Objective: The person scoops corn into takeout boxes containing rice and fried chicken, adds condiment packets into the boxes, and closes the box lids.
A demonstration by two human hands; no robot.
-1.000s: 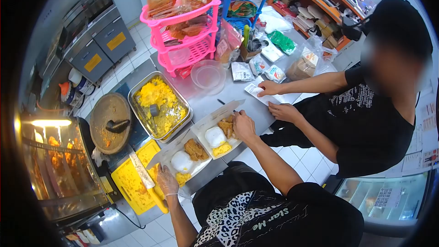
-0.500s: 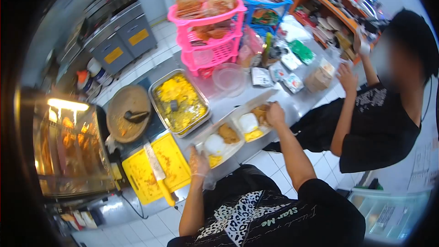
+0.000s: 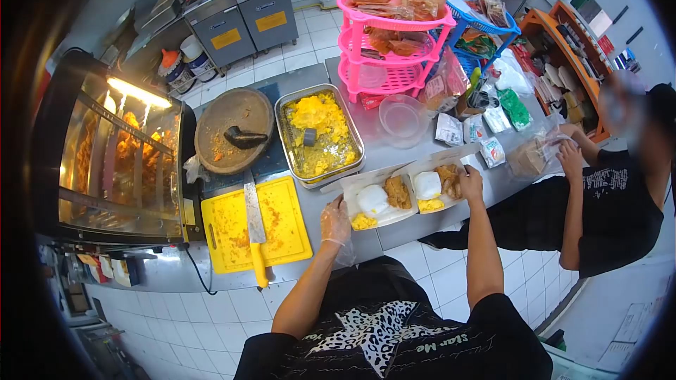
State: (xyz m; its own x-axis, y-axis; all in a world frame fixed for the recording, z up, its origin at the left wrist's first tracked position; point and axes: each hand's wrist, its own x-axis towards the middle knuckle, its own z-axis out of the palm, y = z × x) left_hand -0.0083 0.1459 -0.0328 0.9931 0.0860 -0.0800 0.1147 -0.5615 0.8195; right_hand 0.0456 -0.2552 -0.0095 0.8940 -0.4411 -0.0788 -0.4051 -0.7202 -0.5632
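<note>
Two paper lunch boxes stand side by side at the counter's near edge, lids folded back. The left lunch box (image 3: pixel 384 219) and the right lunch box (image 3: pixel 427 215) each hold white rice, a piece of fried chicken and yellow scrambled egg. My left hand (image 3: pixel 335 222), in a clear plastic glove, is closed on the left box's outer edge. My right hand (image 3: pixel 472 184) grips the outer edge of the right box. A metal tray (image 3: pixel 283 121) of yellow egg, with a small grey object in it, lies behind the boxes.
A yellow cutting board (image 3: pixel 225 246) carries a yellow-handled knife (image 3: pixel 255 229). Behind it stands a stone mortar (image 3: pixel 236 116) with a dark pestle. A lit display case (image 3: pixel 120 162) is at left, a pink rack (image 3: pixel 384 70) at back. A co-worker (image 3: pixel 605 190) stands at right.
My view has turned, so the counter appears more level and further right. Both hands keep hold of the boxes. The co-worker's raised hand has come down to the plastic bag.
</note>
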